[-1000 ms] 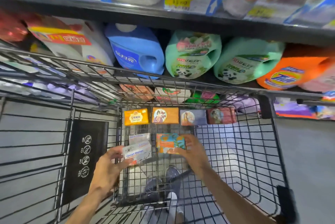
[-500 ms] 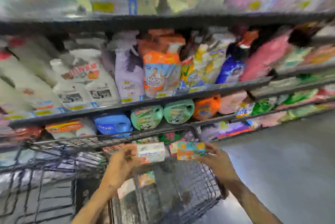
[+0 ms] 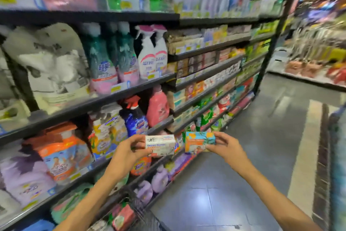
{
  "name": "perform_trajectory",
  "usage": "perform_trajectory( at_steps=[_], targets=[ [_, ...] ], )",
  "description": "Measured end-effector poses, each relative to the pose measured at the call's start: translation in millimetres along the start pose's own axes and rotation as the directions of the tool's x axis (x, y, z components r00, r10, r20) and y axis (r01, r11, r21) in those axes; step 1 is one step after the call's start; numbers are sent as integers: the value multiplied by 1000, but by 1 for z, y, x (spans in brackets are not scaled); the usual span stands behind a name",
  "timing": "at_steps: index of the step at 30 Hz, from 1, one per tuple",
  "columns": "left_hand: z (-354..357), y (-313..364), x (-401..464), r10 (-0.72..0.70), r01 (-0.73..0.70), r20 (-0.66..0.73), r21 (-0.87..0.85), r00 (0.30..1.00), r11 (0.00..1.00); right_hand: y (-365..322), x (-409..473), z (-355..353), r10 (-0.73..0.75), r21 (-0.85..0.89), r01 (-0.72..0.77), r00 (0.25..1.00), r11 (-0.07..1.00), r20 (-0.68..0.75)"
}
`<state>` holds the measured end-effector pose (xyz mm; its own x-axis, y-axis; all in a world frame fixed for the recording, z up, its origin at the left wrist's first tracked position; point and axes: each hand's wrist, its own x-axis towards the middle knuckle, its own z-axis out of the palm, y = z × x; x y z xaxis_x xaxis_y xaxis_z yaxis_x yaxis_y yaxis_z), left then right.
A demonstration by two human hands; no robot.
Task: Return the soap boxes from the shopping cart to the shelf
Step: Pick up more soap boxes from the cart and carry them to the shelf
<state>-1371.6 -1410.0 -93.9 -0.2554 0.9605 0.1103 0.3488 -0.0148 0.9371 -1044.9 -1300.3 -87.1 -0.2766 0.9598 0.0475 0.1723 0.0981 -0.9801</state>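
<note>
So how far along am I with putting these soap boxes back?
Nothing visibly shelved yet. In hand: your left hand holds the white soap box, your right hand the blue-orange soap box, both off the shelves. Left: place both; more boxes show in the cart.

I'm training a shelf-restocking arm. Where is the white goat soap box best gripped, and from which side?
Grip the white goat soap box across its short left end, thumb above and fingers below, coming from the left, as the left hand does. It lies flat and wide, and the right end stays free to slide onto a shelf.
</note>
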Motion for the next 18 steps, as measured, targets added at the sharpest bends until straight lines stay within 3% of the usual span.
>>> perform_trajectory(
  at_steps=[10, 18],
  targets=[
    [198, 123, 124, 196, -195, 85, -13, 977, 981, -3, 69, -243, -122, -53, 113, 974, 992, -193],
    [312, 168, 213, 260, -262, 139, -7, 955, 965, -3, 125, -361, -115, 4, 120, 960, 993, -256]
  ],
)
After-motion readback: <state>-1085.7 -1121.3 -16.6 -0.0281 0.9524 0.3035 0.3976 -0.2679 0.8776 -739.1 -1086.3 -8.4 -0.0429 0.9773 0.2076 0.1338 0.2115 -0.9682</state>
